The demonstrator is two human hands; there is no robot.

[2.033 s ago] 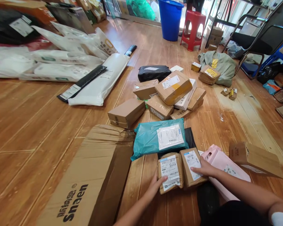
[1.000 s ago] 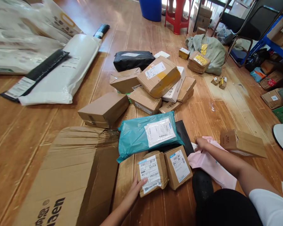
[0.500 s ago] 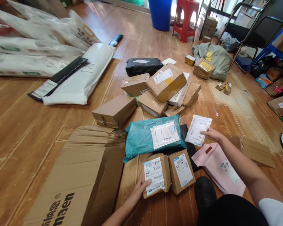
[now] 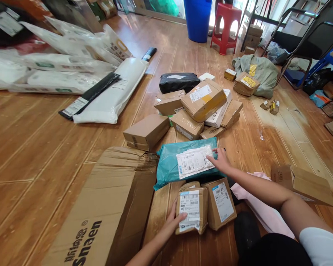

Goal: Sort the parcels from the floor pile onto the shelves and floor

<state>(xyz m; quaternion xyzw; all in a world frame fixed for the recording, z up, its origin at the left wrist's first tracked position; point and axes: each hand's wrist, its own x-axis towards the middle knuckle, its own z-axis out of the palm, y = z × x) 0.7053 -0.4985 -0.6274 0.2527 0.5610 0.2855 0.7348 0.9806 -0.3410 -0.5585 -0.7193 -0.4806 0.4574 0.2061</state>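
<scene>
My left hand point(image 4: 176, 218) grips a small taped cardboard box point(image 4: 202, 212), its thumb across the white shipping label and its fingers round the left side. Against that box's right side stands another labelled carton point(image 4: 221, 203). My right hand point(image 4: 220, 161) is at the right end of a white mailer packet point(image 4: 192, 161), fingers apart and thumb over the packet's edge. That packet lies flat on a teal plastic parcel point(image 4: 166, 162). Under my right forearm a pink bag point(image 4: 266, 207) is partly hidden.
A long cardboard box point(image 4: 100, 199) lies at left. Beyond the teal parcel is a heap of cartons point(image 4: 202, 101) with a black parcel point(image 4: 179, 82). White packages point(image 4: 105, 96) cover the floor at far left. A red stool point(image 4: 226, 27) and blue bin point(image 4: 198, 20) stand behind.
My right hand has brought the white packet leftward onto the teal parcel, and its fingers have opened. My left hand still holds the small box. The view has shifted left.
</scene>
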